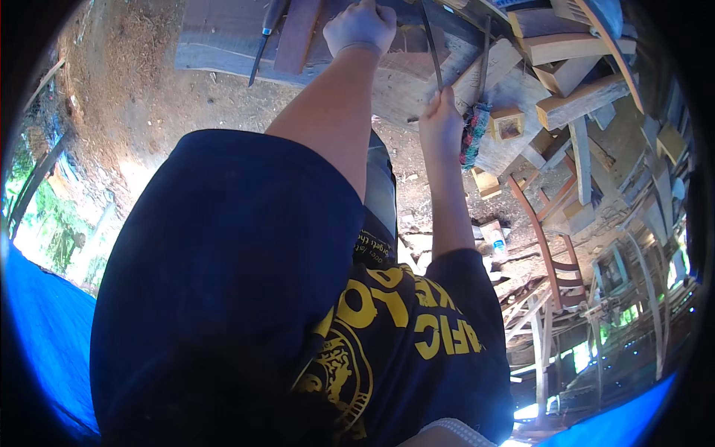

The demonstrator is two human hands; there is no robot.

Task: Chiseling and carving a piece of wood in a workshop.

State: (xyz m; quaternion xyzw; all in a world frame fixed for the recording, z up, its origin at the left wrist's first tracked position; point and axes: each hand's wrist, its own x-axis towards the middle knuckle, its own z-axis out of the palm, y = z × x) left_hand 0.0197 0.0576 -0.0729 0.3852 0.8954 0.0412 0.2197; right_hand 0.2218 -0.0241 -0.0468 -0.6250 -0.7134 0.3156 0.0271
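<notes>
My left hand (361, 28) is closed in a fist over the wooden workbench (223, 37) at the top of the view. Whatever lies under its fingers is hidden. To the right and nearer, my right hand (441, 115) is wrapped round the near end of a long thin dark metal bar (432, 46), which points away across the bench. Left of my left hand lies a reddish wood strip (299, 33). Beside that strip is a hand tool (268, 31) with a dark handle, a pale collar and a narrow blade reaching past the bench edge.
A bundle in red, green and black (474, 135) lies right of my right hand, by a thin rod (486, 56). Wood blocks (581, 100) are piled at the right, with a reddish-brown chair frame (547, 253) below. Shavings litter the dirt floor (141, 82). Blue sheeting (45, 320) hangs lower left.
</notes>
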